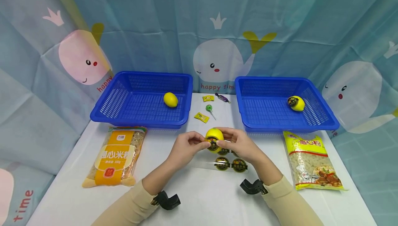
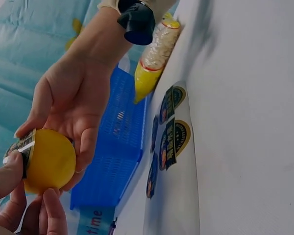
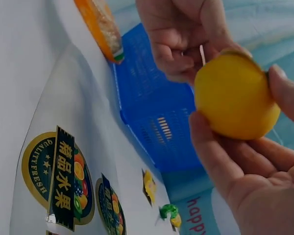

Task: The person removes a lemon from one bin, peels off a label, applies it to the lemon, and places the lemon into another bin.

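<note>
Both hands hold one lemon (image 1: pixel 215 133) above the sticker sheet. A round black and gold sticker (image 1: pixel 212 143) lies on the lemon's near side. My left hand (image 1: pixel 187 149) grips the lemon from the left, its thumb at the sticker's edge. From the other side my right hand (image 1: pixel 239 146) holds the fruit, thumb at the sticker too. The right wrist view shows the lemon's bare yellow side (image 3: pixel 235 98) between both hands' fingers. Below them lies the clear sheet (image 1: pixel 202 162) with several round stickers (image 3: pixel 63 178) on it.
A blue basket (image 1: pixel 141 122) at back left contains a plain lemon (image 1: pixel 170 100). Another blue basket (image 1: pixel 289 126) at back right contains a stickered lemon (image 1: pixel 298 104). Between them lie wrapped candies (image 1: pixel 202 117) and a green lollipop (image 1: pixel 209 108). Pasta bags (image 1: pixel 116 157) (image 1: pixel 312 163) flank the hands.
</note>
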{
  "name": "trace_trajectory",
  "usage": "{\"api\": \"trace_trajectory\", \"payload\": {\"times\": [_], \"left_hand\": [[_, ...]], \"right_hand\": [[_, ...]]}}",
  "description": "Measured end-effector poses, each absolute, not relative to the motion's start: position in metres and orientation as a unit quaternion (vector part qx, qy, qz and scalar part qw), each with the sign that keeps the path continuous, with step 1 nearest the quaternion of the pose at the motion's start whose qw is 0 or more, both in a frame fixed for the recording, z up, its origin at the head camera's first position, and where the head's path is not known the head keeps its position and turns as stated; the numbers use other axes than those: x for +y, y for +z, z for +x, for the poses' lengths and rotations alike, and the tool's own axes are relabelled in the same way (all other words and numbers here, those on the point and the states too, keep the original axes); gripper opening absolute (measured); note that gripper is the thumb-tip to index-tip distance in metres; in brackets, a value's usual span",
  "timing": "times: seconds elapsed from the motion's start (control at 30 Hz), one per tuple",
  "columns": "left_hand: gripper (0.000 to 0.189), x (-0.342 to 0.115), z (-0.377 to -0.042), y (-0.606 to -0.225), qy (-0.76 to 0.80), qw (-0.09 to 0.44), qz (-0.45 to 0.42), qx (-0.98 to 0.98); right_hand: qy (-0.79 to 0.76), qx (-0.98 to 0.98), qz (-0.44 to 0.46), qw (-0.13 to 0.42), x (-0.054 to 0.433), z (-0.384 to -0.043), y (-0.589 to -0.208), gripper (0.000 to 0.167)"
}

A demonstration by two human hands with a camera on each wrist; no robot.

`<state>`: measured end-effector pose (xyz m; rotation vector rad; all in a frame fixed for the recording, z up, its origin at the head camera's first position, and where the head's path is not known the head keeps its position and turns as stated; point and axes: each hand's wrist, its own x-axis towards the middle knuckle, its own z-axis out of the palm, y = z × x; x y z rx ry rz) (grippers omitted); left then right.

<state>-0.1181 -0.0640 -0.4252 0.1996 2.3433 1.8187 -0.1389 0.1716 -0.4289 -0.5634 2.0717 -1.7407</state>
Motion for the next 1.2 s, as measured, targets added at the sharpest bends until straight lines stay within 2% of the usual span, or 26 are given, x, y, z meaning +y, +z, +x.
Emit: {"api": "trace_trajectory", "payload": {"times": [0.2, 0.4, 0.53, 0.8, 0.97, 1.2], "left_hand": [[0.022, -0.066, -0.122, -0.426, 0.638, 0.109, 0.069, 0.759], [0.02, -0.067, -0.124, -0.424, 0.705, 0.115, 0.064, 0.697], [0.024, -0.065, -0.123, -0.42, 0.714, 0.109, 0.09, 0.686], [0.059, -0.059, -0.117, -0.42, 0.681, 0.183, 0.111, 0.7], [0.058, -0.057, -0.115, -0.42, 0.688, 0.18, 0.094, 0.697], [0.057, -0.057, -0.114, -0.418, 0.686, 0.176, 0.069, 0.703]], "right_hand": [[-0.667, 0.684, -0.211, 0.207, 0.178, -0.138, -0.432, 0.053], [-0.742, 0.59, -0.206, 0.241, 0.179, -0.134, -0.43, 0.058], [-0.727, 0.626, -0.2, 0.196, 0.179, -0.132, -0.426, 0.057], [-0.65, 0.711, -0.215, 0.163, 0.181, -0.129, -0.424, 0.045], [-0.588, 0.77, -0.216, 0.122, 0.192, -0.127, -0.412, 0.05], [-0.565, 0.809, -0.162, 0.011, 0.251, -0.133, -0.386, 0.052]]}}
